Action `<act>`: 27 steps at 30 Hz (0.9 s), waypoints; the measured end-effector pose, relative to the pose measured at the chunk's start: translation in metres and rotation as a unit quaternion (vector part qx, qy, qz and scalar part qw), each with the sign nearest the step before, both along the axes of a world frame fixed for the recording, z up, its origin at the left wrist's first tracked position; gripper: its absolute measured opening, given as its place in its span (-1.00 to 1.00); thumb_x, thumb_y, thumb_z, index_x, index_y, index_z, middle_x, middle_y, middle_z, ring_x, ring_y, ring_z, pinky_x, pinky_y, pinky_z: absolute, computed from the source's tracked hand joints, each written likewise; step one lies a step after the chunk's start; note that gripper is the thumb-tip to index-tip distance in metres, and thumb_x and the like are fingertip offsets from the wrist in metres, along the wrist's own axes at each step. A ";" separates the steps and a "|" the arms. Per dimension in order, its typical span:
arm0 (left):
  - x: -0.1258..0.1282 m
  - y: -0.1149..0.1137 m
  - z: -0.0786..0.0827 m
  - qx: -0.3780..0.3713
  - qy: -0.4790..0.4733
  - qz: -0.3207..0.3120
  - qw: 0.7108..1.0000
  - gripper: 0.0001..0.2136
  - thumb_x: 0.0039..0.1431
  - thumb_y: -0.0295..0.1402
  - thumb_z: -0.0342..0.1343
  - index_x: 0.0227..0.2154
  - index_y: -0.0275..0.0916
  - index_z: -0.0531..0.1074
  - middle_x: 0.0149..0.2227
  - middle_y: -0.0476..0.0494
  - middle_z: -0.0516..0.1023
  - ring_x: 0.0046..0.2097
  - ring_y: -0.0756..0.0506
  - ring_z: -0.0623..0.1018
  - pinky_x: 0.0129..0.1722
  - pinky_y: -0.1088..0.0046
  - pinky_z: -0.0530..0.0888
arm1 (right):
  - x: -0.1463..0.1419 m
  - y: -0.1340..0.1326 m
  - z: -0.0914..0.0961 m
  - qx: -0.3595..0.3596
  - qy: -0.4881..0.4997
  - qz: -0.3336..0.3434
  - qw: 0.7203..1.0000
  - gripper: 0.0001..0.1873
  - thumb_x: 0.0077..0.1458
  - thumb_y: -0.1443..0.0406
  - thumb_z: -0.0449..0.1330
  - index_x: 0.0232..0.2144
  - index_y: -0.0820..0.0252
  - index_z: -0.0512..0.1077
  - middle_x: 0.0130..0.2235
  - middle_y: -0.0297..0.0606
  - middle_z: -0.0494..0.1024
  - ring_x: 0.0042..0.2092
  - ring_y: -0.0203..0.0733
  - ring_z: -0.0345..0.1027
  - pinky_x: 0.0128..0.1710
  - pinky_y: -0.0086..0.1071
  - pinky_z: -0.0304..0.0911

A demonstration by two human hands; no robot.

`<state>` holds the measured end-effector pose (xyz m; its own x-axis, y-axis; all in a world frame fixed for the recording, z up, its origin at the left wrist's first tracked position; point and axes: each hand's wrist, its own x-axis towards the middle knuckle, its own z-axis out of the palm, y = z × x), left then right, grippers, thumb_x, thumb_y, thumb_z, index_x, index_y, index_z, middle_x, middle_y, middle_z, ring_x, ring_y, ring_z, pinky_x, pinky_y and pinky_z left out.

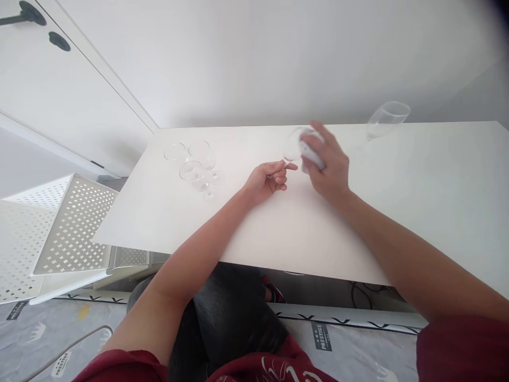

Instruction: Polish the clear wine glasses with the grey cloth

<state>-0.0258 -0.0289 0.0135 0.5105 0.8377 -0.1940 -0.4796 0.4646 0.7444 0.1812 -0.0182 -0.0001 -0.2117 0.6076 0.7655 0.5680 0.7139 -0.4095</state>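
A clear stemmed glass (pixel 292 146) is held tilted above the middle of the white table, its bowl toward the wall. My left hand (pixel 265 181) is closed around its stem end, thumb and index finger near the base of the bowl. My right hand (pixel 332 164) grips a white cloth (pixel 313 155) and presses it against the right side of the bowl; this hand is slightly blurred. Left of my hands, three clear stemmed glasses stand close together, the nearest one (pixel 191 171) in front. Toward the back right stands a tall clear glass (pixel 387 119).
The white table (pixel 421 212) runs along a white wall (pixel 254 58). White perforated metal holders (pixel 79 225) are beside its left end. A white door with a black handle (pixel 32 13) is at upper left. Dark cables (pixel 360 297) lie beneath the table.
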 end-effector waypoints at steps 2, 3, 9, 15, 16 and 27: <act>-0.002 0.000 0.001 -0.027 -0.012 -0.008 1.000 -0.83 0.43 -0.33 0.22 -0.22 -0.36 0.58 -0.53 0.11 0.21 -0.53 0.10 0.34 -0.46 0.54 0.47 | 0.000 0.002 -0.001 0.001 0.021 -0.020 1.000 -0.53 0.53 0.08 0.06 0.38 -0.10 0.40 0.45 -0.05 0.39 0.41 0.17 0.40 0.27 0.14 0.49; -0.003 0.000 0.002 -0.042 -0.016 -0.013 0.999 -0.83 0.44 -0.34 0.21 -0.20 -0.37 0.58 -0.54 0.12 0.20 -0.54 0.10 0.34 -0.47 0.55 0.46 | 0.000 0.003 -0.002 -0.004 0.017 -0.019 1.000 -0.51 0.53 0.06 0.05 0.40 -0.10 0.37 0.46 -0.04 0.37 0.41 0.19 0.39 0.25 0.16 0.49; -0.002 0.002 0.000 -0.108 -0.053 -0.048 0.992 -0.85 0.47 -0.36 0.17 -0.16 -0.36 0.56 -0.55 0.15 0.19 -0.58 0.10 0.37 -0.48 0.52 0.50 | 0.006 0.007 -0.005 -0.022 0.019 -0.006 1.000 -0.47 0.55 0.06 -0.01 0.46 -0.15 0.28 0.43 -0.08 0.41 0.42 0.19 0.37 0.30 0.23 0.44; -0.004 0.004 0.001 -0.125 -0.089 -0.033 0.988 -0.79 0.50 -0.44 0.06 -0.30 -0.33 0.50 -0.59 0.13 0.23 -0.58 0.09 0.41 -0.50 0.52 0.52 | 0.001 -0.002 -0.004 -0.032 -0.044 0.083 0.995 -0.52 0.49 0.05 0.14 0.38 -0.23 0.43 0.48 -0.21 0.39 0.37 0.12 0.46 0.13 -0.03 0.62; -0.005 0.004 0.002 -0.124 -0.095 -0.036 0.987 -0.79 0.51 -0.43 0.06 -0.28 -0.33 0.51 -0.58 0.14 0.23 -0.58 0.09 0.42 -0.50 0.52 0.52 | 0.001 -0.002 -0.004 -0.029 -0.027 0.076 0.996 -0.52 0.49 0.05 0.13 0.37 -0.22 0.44 0.48 -0.23 0.39 0.39 0.12 0.45 0.16 -0.01 0.61; -0.006 0.003 0.002 -0.147 -0.082 -0.043 0.985 -0.81 0.50 -0.37 0.11 -0.26 -0.31 0.50 -0.57 0.15 0.21 -0.61 0.08 0.40 -0.52 0.50 0.52 | 0.002 -0.001 -0.003 -0.034 0.057 0.086 0.994 -0.58 0.48 0.08 0.17 0.31 -0.25 0.50 0.48 -0.35 0.40 0.40 0.16 0.42 0.29 0.16 0.52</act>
<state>-0.0322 -0.0259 0.0157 0.6209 0.7108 -0.3305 -0.5317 0.6918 0.4886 0.1827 -0.0196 -0.0031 -0.2308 0.6210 0.7491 0.3877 0.7648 -0.5145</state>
